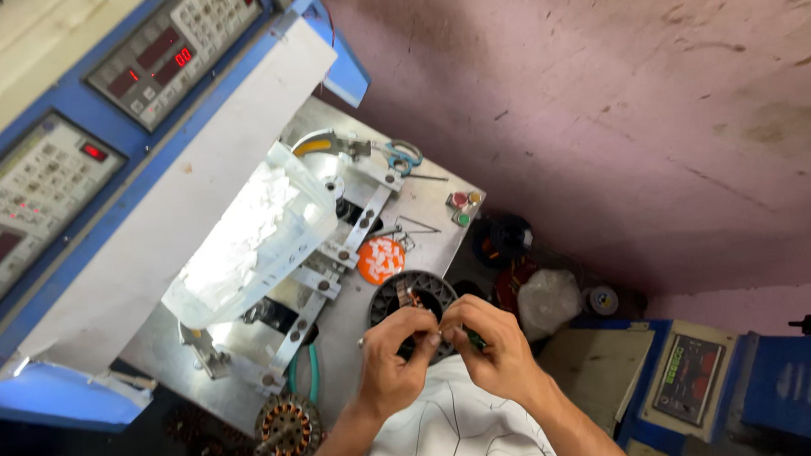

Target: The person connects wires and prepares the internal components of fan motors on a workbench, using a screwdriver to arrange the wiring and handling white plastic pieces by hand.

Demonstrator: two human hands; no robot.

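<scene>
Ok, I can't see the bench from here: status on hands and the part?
Left hand and right hand both pinched at the stator rim. Stator flat on metal table. Orange dish beside it, nothing blocking.

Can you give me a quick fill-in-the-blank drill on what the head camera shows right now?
1. Both hands, the left hand and the right hand, meet over a round ____ stator core on the metal worktable.
2. The small dish beside the core is ____ in colour.
3. The scissors at the far end of the table have ____ handles.
4. The digits lit on the control panels glow ____.

Missing words: black; orange; blue; red
</scene>
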